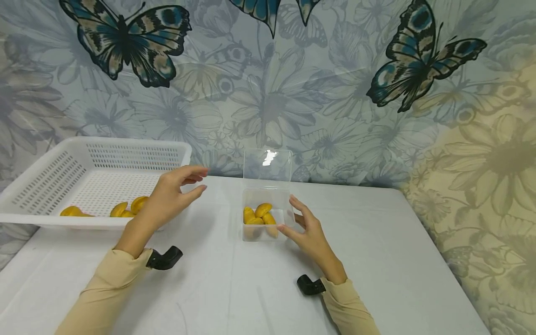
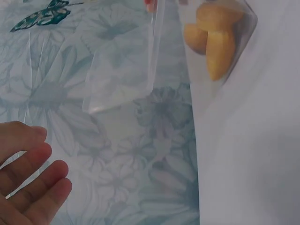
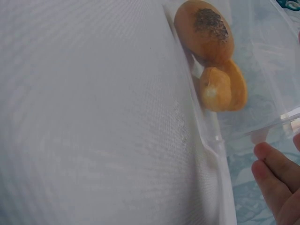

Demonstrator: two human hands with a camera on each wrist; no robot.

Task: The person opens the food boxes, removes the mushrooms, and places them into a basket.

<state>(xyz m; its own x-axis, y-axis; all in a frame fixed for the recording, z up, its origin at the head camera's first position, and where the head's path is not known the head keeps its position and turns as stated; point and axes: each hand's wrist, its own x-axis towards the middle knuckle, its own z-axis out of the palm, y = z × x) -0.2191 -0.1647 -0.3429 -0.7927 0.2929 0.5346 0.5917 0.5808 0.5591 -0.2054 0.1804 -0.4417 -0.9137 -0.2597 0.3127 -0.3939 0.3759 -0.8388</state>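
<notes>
A clear plastic box [image 1: 268,235] with its lid [image 1: 267,165] raised stands on the table. Several yellow bun-like pieces [image 1: 264,209] lie in it; one bun [image 3: 206,33] has a dark speckled top. My right hand [image 1: 310,235] is at the box's right side, its thumb by the front corner and fingers along the side wall. My left hand [image 1: 173,195] hovers between a white basket [image 1: 100,223] and the box, fingers loosely bent, holding nothing. In the left wrist view the left fingers [image 2: 44,176] are apart from the lid.
More yellow pieces [image 1: 130,211] lie along the near side of the white basket at the left. White cloth [image 1: 234,288] covers the table. A patterned butterfly backdrop [image 1: 268,102] rises behind its far edge.
</notes>
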